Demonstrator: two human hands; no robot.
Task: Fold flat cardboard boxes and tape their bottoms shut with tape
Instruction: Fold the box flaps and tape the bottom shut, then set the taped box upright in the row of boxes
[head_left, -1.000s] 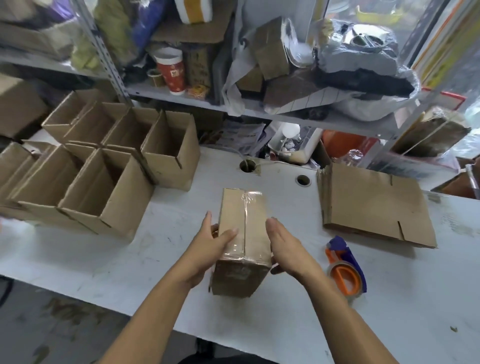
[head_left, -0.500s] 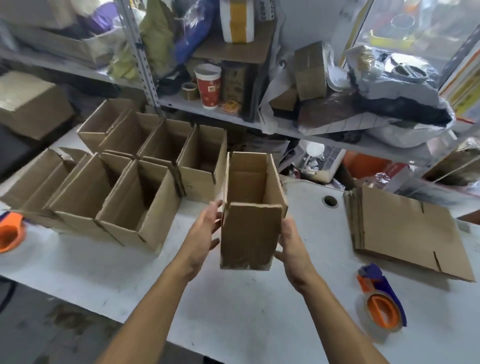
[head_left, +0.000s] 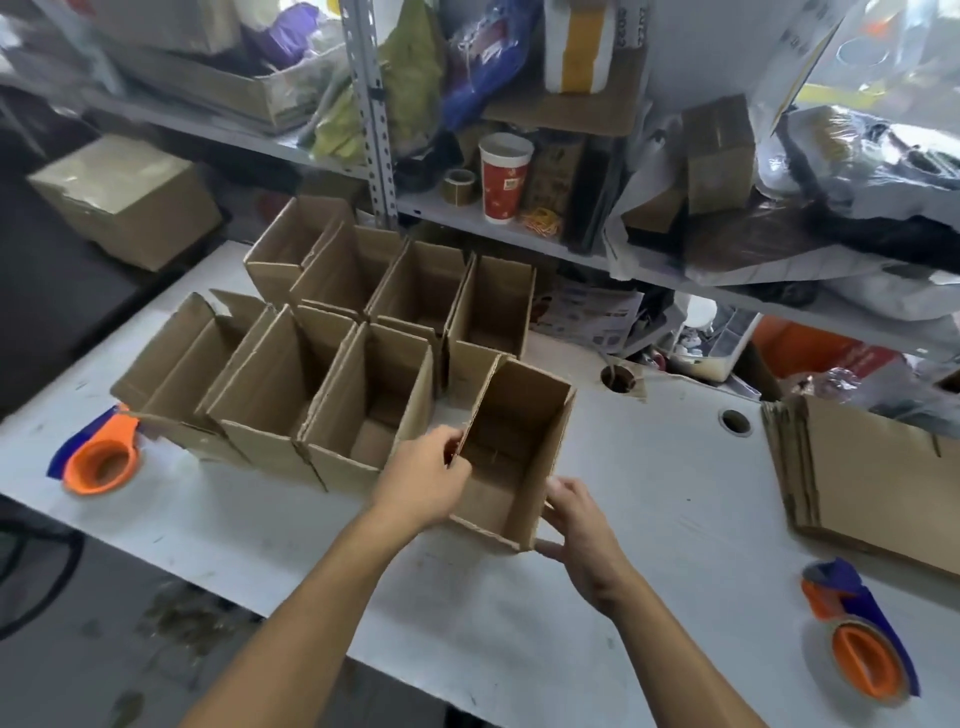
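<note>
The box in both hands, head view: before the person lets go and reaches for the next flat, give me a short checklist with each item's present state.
1. Box upright, open side up: ok.
2. Box in line beside the front row of finished boxes: ok, at its right end.
3. Bottom resting flat on the table: cannot tell, the base is hidden.
4. Grip: left hand pinches the left wall, right hand touches the near right corner: ok.
5. Stack of flat boxes on the right: ok.
6. Tape dispenser at the near right: ok.
</note>
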